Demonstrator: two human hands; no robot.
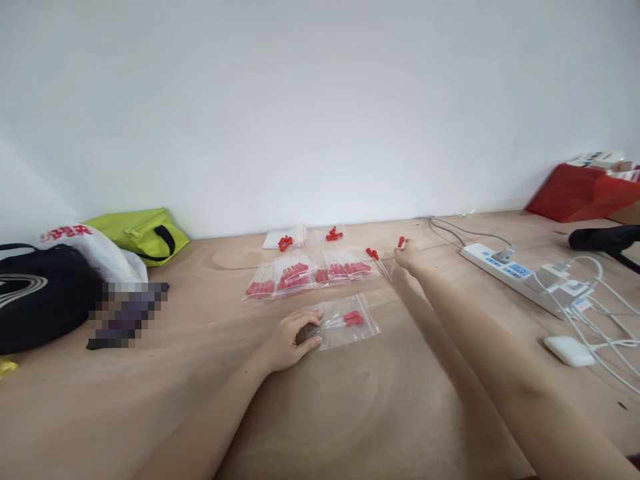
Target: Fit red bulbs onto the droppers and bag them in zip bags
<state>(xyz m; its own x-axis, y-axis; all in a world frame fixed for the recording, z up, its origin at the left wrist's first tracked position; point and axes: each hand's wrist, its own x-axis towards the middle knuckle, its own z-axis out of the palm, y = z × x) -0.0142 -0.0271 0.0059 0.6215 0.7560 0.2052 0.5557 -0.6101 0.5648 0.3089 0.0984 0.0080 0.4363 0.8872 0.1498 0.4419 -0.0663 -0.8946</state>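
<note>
My left hand (295, 340) rests on the table with its thumb and fingers on the left end of a clear zip bag (333, 337). Inside that bag lie red-tipped droppers (353, 318). Farther right and back, my right hand (406, 255) has its fingers closed on a red-tipped dropper (401, 242). Two more loose droppers (373, 254) lie just left of it. Behind the open-lying bag is a row of filled bags (295, 275) with red tips showing. Small red pieces (285, 243) sit on a stack of bags (273, 239), and others (333, 233) lie nearby.
At the right are a white power strip (510, 270), cables, a white case (570, 350), a black object (600, 238) and a red bag (580, 192). A black bag (45, 300), white bag (107, 257) and green bag (145, 233) stand left. The wall is behind.
</note>
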